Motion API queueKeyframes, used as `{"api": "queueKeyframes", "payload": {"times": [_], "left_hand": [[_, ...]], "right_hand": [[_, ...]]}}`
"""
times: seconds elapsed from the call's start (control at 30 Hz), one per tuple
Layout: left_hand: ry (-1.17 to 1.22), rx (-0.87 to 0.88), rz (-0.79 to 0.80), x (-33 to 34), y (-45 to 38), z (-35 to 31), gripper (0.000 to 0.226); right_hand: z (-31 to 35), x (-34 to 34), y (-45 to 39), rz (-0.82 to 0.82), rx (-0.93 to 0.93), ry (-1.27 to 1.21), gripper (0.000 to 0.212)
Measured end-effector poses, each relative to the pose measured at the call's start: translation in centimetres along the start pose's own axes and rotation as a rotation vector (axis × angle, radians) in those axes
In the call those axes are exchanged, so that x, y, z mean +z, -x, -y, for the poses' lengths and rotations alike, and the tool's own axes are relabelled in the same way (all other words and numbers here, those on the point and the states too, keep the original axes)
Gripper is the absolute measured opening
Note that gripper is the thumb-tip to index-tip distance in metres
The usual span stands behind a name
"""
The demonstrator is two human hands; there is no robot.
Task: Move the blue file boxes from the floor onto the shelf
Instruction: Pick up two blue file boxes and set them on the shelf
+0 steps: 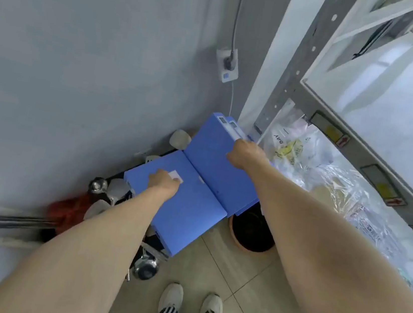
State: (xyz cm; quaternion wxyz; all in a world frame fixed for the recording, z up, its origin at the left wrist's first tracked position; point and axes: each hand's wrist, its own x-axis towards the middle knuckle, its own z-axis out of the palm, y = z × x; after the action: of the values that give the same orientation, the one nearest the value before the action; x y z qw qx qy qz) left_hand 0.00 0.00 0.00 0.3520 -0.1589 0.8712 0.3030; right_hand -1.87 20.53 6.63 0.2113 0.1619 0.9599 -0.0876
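Bare forearms fill the near view, white sneakers (171, 297) planted on the beige tiled floor (214, 270) below them. Your left hand (163, 183) is curled over the top of the lower flat blue plastic file box (182, 213), next to its white label. Your right hand (246, 155) is closed around the upper edge of the second blue plastic file box (216, 155), fingers wrapped over the far side. More blue spines seem to sit behind it; can't tell how many.

Both boxes are in the corner between the grey wall (81, 61) and the grey metal shelf frame (293, 70), over floor clutter: metal pots, a red cloth, a brown round pot (250, 233). Can't tell whether they're resting on the clutter or already lifted.

Step in hand, as I read it: grab and lift, nothing shelved yet. To do it clean:
- Get a full pinch on each box before lifting; left hand looks like it's on top only, so get the fingers under an edge.
- Lift straight up, clear of the pots.
- Clear plastic bags (304, 145) fill the lower shelf; the white shelf board (403, 108) above looks free, so aim there.
- Keep clear of the white wall socket (227, 66) and its cable.
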Motion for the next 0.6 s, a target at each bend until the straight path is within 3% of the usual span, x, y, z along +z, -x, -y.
{"api": "queueKeyframes", "payload": {"times": [0.13,0.3,0.4,0.5,0.6], "left_hand": [[0.078,-0.185,-0.122,1.1,-3.8,2.3,0.077],[0.169,-0.407,-0.225,3.2,-7.1,5.5,0.077],[0.168,-0.435,-0.203,4.3,-8.9,7.7,0.082],[0.327,-0.505,-0.190,5.5,-10.5,9.1,0.086],[0.498,-0.535,-0.175,6.1,-10.5,8.7,0.068]], "right_hand": [[-0.2,1.9,-3.3,-0.011,0.017,0.048,0.032],[-1.4,4.0,-7.8,-0.060,0.077,0.010,0.061],[-1.9,4.4,-9.9,-0.064,0.099,0.017,0.076],[-2.3,4.7,-11.5,-0.036,0.118,-0.025,0.071],[-2.7,5.6,-12.6,0.019,0.126,-0.040,0.055]]}}
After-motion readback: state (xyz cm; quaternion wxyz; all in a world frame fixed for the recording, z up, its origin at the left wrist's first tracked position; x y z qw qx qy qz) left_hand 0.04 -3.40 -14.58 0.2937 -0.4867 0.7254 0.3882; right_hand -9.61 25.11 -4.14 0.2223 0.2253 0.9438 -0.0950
